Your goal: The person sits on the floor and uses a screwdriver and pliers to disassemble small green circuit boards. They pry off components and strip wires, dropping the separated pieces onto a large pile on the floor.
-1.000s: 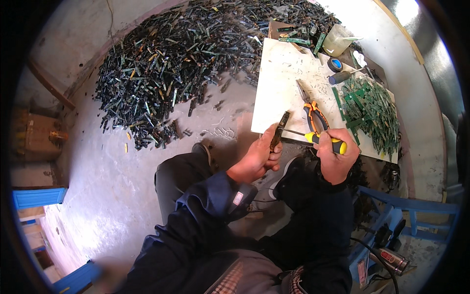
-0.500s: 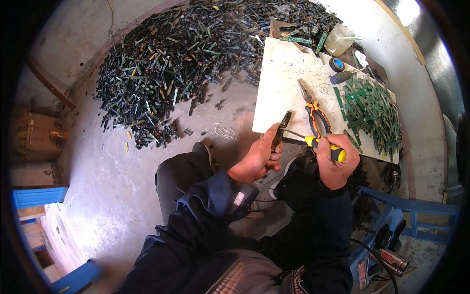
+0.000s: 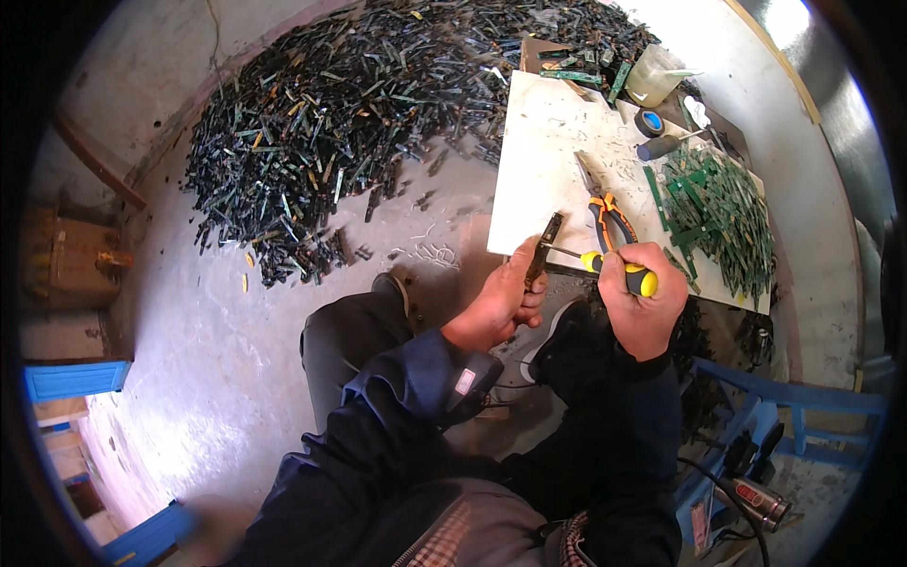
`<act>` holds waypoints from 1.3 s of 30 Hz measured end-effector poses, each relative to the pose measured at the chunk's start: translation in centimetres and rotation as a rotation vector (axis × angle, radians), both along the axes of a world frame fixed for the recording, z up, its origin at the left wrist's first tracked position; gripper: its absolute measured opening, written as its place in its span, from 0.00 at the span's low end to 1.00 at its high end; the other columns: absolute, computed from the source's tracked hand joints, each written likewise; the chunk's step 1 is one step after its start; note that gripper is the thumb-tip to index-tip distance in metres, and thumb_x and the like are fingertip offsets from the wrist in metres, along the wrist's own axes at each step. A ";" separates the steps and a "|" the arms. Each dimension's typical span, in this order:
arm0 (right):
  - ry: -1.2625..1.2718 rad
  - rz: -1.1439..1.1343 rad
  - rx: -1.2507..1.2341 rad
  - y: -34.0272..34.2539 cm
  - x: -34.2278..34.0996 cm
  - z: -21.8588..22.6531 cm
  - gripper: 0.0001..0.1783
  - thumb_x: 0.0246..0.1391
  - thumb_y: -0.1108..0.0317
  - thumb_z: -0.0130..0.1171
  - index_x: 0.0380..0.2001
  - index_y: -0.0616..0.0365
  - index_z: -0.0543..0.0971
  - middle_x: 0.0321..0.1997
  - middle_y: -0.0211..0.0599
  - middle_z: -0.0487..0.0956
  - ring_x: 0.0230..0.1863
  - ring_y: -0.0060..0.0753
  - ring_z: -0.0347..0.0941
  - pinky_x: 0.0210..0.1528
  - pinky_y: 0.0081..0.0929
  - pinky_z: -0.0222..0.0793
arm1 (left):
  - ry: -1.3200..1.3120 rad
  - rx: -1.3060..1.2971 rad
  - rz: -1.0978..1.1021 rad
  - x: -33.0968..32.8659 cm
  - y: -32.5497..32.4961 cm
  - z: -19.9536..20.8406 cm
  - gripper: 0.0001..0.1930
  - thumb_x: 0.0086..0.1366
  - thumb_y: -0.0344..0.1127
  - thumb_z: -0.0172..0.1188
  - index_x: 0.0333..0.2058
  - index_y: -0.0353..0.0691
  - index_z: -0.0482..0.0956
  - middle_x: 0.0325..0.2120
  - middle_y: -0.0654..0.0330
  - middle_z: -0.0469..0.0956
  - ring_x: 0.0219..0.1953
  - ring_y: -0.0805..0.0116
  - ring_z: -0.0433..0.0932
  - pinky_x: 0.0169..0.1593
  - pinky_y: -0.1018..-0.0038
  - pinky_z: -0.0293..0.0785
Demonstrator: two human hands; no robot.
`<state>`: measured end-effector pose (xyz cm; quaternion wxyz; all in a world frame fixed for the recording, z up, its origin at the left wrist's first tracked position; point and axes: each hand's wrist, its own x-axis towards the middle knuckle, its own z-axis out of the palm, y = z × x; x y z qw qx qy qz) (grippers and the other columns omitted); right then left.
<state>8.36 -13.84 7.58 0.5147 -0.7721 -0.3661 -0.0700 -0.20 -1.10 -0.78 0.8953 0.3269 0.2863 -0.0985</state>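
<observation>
My left hand [image 3: 503,300] is closed round a narrow dark strip-shaped part [image 3: 550,230], whose far end sticks up past the thumb at the white board's near edge. In my right hand [image 3: 646,300] is a screwdriver [image 3: 592,262] with a yellow and black handle. Its thin shaft points left, and the tip meets the side of the dark part by my left thumb. Just beyond my right hand, a pair of pliers [image 3: 610,210] with orange and black handles lies on the white board [image 3: 534,142].
Green circuit-board strips [image 3: 723,222] are heaped at the board's right, near a dark-handled screwdriver [image 3: 658,148], a roll of tape [image 3: 649,123] and a cloudy plastic cup [image 3: 654,77]. A large pile of dark strips [image 3: 312,142] covers the floor ahead. A blue stool frame [image 3: 803,402] stands at right.
My right hand has shifted slightly left and up, bringing the screwdriver's handle closer to the dark part. My left hand has stayed almost still.
</observation>
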 end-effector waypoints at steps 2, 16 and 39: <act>0.042 -0.019 -0.022 0.2 0.6 0.4 0.05 0.44 0.79 0.61 0.24 0.63 0.73 0.16 0.31 0.71 0.18 0.15 0.65 0.22 0.18 0.63 | 0.003 0.004 -0.006 0.0 0.0 0.1 0.30 0.65 0.67 0.38 0.17 0.47 0.58 0.10 0.71 0.48 0.10 0.77 0.46 0.20 0.75 0.58; 0.578 0.063 0.016 1.3 5.1 1.4 0.06 0.50 0.75 0.57 0.22 0.64 0.73 0.15 0.29 0.72 0.15 0.16 0.67 0.14 0.16 0.59 | -0.006 0.018 -0.046 0.1 0.0 0.3 0.29 0.65 0.66 0.37 0.17 0.50 0.55 0.10 0.73 0.45 0.11 0.78 0.43 0.22 0.76 0.54; 0.032 0.084 0.031 -1.2 2.7 0.0 0.06 0.45 0.76 0.63 0.24 0.62 0.74 0.14 0.33 0.72 0.16 0.17 0.67 0.21 0.19 0.63 | -0.022 0.005 -0.041 0.1 0.0 0.3 0.28 0.68 0.64 0.34 0.17 0.48 0.57 0.09 0.72 0.46 0.12 0.76 0.45 0.22 0.75 0.54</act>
